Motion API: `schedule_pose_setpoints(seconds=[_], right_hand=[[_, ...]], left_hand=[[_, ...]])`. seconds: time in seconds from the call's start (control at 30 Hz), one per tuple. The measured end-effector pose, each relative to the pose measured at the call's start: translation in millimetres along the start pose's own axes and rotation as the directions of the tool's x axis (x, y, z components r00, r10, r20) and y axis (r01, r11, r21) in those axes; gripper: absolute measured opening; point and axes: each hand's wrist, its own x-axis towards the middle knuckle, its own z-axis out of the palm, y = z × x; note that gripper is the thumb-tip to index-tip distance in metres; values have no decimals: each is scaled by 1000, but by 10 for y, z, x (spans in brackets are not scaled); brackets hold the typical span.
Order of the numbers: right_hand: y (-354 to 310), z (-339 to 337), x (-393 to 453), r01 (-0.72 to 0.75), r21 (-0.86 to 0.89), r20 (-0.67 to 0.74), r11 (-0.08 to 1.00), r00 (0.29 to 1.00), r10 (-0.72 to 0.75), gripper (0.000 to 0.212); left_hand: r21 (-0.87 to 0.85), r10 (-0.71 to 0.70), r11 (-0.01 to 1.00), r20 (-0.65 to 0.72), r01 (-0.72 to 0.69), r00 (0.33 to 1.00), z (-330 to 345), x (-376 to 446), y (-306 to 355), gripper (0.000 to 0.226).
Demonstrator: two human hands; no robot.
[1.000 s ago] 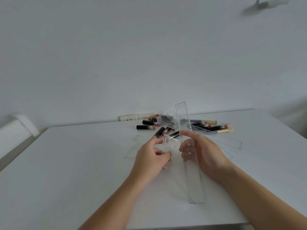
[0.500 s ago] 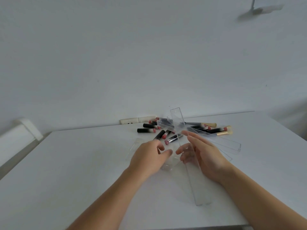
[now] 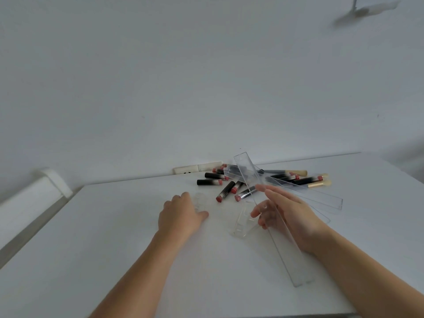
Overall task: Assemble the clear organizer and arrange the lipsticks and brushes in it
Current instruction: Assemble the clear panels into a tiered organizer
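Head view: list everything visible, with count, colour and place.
long clear panel: one, transparent, tilted, held by right hand
other long clear panels: at least two, transparent, right of pile
small slotted clear piece: one, table centre
small clear piece: one, by left fingers
lipsticks: several, black with red ends, table's far side
brushes: a few, pale handles, far right
table: white
wall socket: white
left hand: reaching
right hand: gripping

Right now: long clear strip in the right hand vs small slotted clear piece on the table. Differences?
1. The long clear strip is far longer and narrower; the small slotted piece is short and stubby.
2. The right hand holds the strip, its far end raised over the lipsticks; the slotted piece lies free on the table.
3. The slotted piece has cut-outs; the strip looks plain.
Both are transparent plastic.
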Motion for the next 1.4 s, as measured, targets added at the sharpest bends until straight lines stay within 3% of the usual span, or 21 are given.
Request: schedule_pose_setpoints(seconds=[0.33,0.47,0.67,0.83,1.0,1.07,1.4], right_hand=[[2,3,-10,4,0,-6,1000,1000,-4,27],[0,-6,-12,4,-1,-4,1000,1000,-4,27],[18,-27,13,0,7,2,1000,1000,0,26],[42,-61,50,-14,21,16,1000,1000,14,28],[42,-58,88,-35,31,44,999,998,34,27],[40,-58,94,-37,34,42,999,998,35,26],[38,-51,93,-38,54,20,998,999,37,27]], left_hand=[[-169,-12,985,174,42,985,-197,26,-46,80],[-346,68,938,225,14,972,-215,73,-133,67],[-798,133,593,223,102,966,-205,97,-302,48],[-935,130,318,209,159,969,-144,73,-292,24],[-952,180,93,303,291,936,-103,60,-172,8],[-944,181,37,329,328,927,-101,65,-117,2],[-869,208,-117,451,480,868,-127,182,171,14]])
